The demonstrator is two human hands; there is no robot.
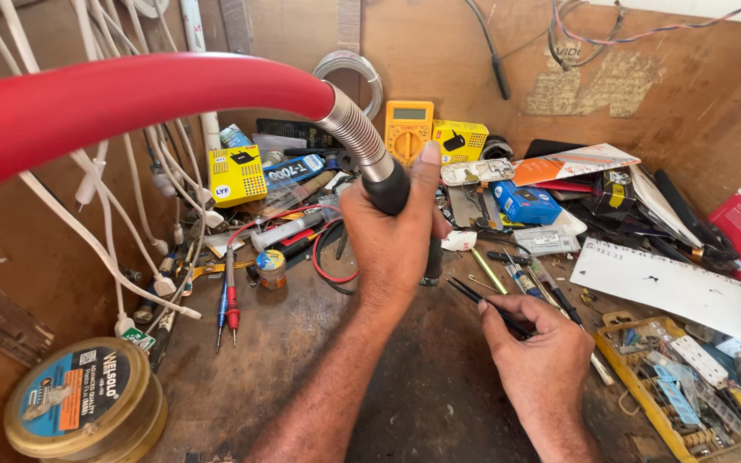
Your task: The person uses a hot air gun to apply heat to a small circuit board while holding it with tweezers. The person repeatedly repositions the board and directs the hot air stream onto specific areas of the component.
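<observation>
Messy wooden workbench (302,343): the hot-air tool is up and ready to be aimed.
Left hand (392,236) grips the black tool handle (388,190) below the yellow meter (408,129); right hand (538,351) pinches black tweezers (486,304) lower right of it. Next comes careful, steady aiming, it seems.

I see a glossy red rubber hose (130,103) ending in ribbed, shiny metal conduit (353,129). The wooden workbench (302,360) looks rough and matt; the round tin (87,403) gleams brassy.

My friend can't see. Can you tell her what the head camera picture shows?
A left hand grips a black tool handle on a red hose, and a right hand holds thin black tweezers, above a cluttered brown wooden workbench with a yellow multimeter.
</observation>
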